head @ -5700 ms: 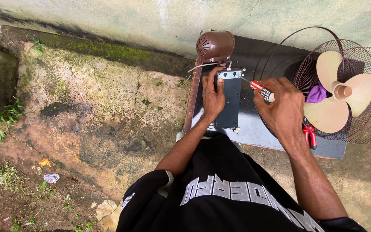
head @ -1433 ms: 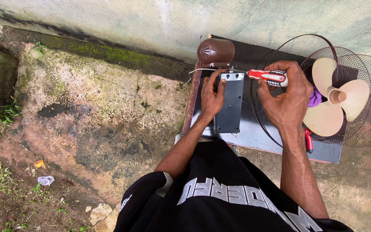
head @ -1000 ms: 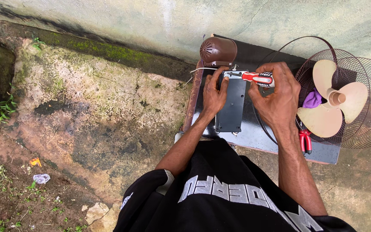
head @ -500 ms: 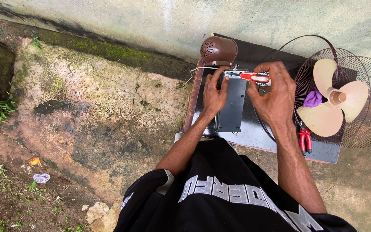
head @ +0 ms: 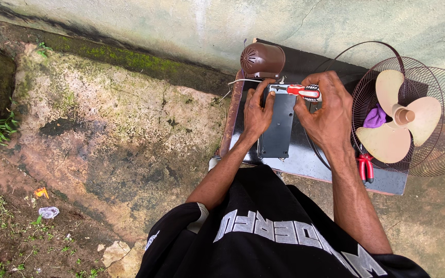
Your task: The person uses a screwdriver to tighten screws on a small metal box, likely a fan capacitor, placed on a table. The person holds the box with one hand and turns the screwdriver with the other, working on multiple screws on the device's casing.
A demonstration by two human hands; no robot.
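Head view, upper middle of the frame: left hand (head: 257,110) flat against the left edge of the dark rectangular metal housing (head: 278,128), fingers pressed onto it, steadying rather than wrapping. Right hand (head: 328,110) closed around the red-and-white-handled screwdriver (head: 300,91), holding it level, tip aimed left at the top edge of the housing. Housing itself lying lengthwise on the dark flat board (head: 310,159), near end toward the body.

Changed over the last seconds: screwdriver swung from a slanted hold off to the right, beside the fan, to a horizontal one across the top of the housing; right hand drawn in closer to the left; tip now at or just beside the upper left corner. Contact with a screw too small to tell. Left hand hardly shifted throughout. Probably a sign of fastening or loosening work starting at that top edge.

Just above the housing: brown domed plastic motor cover (head: 262,60), thin white wire trailing beside it. Right side of the frame: round wire fan guard (head: 433,154) with cream three-blade propeller (head: 395,116) and a purple scrap (head: 374,117) lying in it. Lower right of the board: red-handled pliers (head: 365,166), untouched. Left half: mossy cracked concrete (head: 114,134).
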